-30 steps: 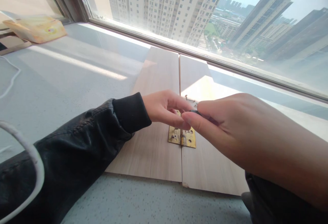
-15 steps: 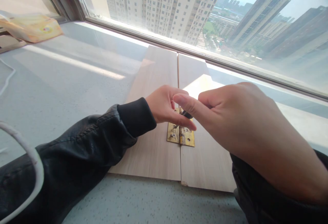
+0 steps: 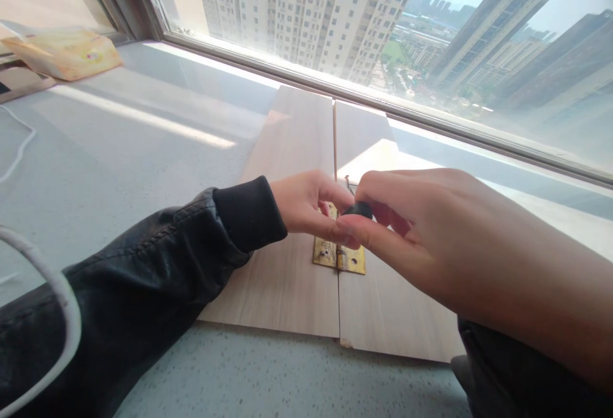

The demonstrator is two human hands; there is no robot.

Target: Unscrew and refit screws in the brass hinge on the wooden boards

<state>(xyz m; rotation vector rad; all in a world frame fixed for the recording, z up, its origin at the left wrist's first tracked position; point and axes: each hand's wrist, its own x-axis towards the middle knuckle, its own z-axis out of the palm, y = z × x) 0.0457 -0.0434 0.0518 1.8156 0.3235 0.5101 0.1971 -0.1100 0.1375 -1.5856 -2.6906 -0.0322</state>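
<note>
Two pale wooden boards (image 3: pixel 287 277) lie side by side on a grey sill, joined by a brass hinge (image 3: pixel 339 256) across their seam. My left hand (image 3: pixel 309 204) rests over the hinge's upper part, fingers curled and pinched; what they hold is hidden. My right hand (image 3: pixel 421 226) is closed on a small dark tool handle (image 3: pixel 357 210) right above the hinge, its tip hidden between the hands. A loose screw (image 3: pixel 348 181) lies on the right board just beyond my fingers.
The grey speckled sill (image 3: pixel 143 150) runs along a large window with its frame (image 3: pixel 383 108) behind the boards. A yellow packet (image 3: pixel 67 54) lies at the far left. A white cable (image 3: pixel 52 316) loops near the left edge.
My right hand has turned on the dark handle, the thumb dropping from over the hinge to under the handle. The left hand has stayed at the hinge.
</note>
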